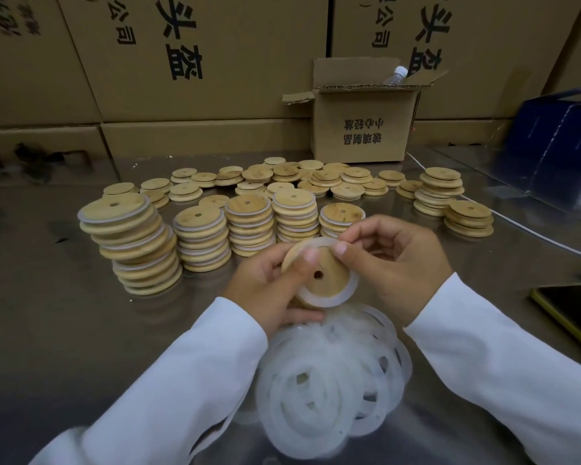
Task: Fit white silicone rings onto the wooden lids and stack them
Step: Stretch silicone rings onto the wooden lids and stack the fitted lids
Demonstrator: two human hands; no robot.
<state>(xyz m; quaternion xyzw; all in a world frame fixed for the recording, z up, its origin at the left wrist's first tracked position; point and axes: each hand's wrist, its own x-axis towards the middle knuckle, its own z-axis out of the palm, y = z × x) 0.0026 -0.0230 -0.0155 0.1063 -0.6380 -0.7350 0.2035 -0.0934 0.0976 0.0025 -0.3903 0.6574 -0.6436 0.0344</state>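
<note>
My left hand (269, 290) grips a round wooden lid (322, 280) with a centre hole, held above the table. A white silicone ring (344, 295) lies partly around the lid's rim. My right hand (396, 260) pinches the ring's upper edge between thumb and fingers. Below my hands lies a heap of loose white rings (329, 384). Beyond my hands stand several stacks of lids with rings (249, 226), the tallest one (135, 243) leaning at the left.
Loose bare lids (302, 179) are scattered farther back, with two short stacks (440, 189) at the right. A small open carton (363, 125) and large cartons line the back. A white cable (530, 229) runs at the right, near a dark phone (574, 310).
</note>
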